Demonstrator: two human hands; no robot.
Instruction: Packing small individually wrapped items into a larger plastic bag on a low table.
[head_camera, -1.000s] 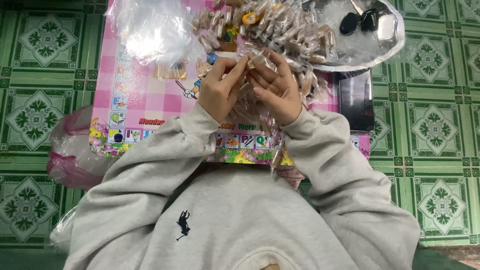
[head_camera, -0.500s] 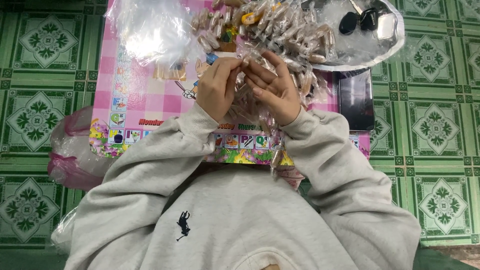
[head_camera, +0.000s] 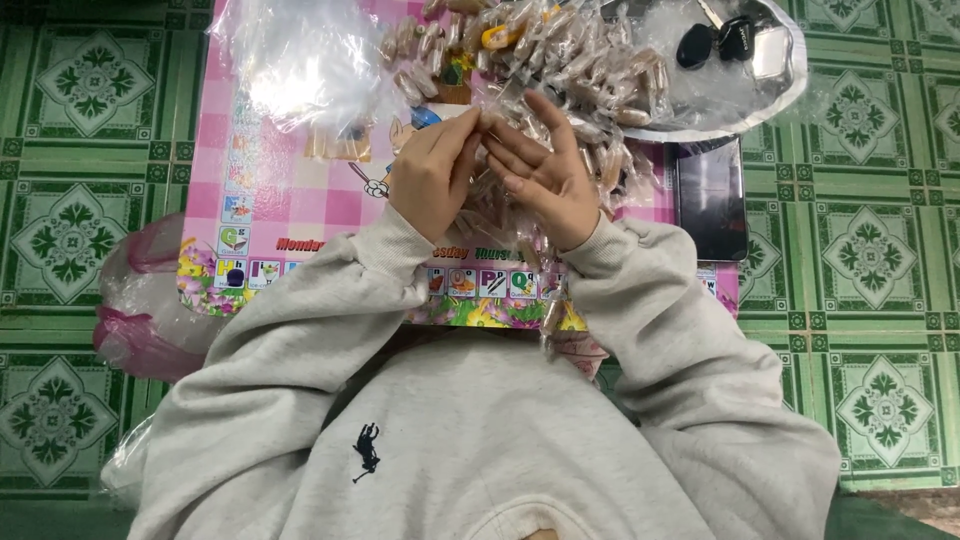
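Note:
My left hand (head_camera: 432, 175) and my right hand (head_camera: 545, 175) meet above a pink children's board (head_camera: 290, 215), fingertips pinched together on a small clear plastic packet (head_camera: 490, 150) with something brownish inside. A string of similar filled packets (head_camera: 545, 300) hangs down from under my right hand toward my lap. Just beyond my hands lies a heap of many small clear packets with brown contents (head_camera: 570, 60). My grey sweatshirt sleeves cover both forearms.
A crumpled clear plastic bag (head_camera: 300, 60) lies at the board's far left. A round metal tray (head_camera: 780, 85) at the far right holds black keys (head_camera: 715, 42). A dark phone (head_camera: 712, 200) lies beside the board. A pink plastic bag (head_camera: 140, 300) sits on the green tiled floor.
My fingers have shifted slightly on the packet; the right hand's fingers are more spread now. The hands stay in the same place.

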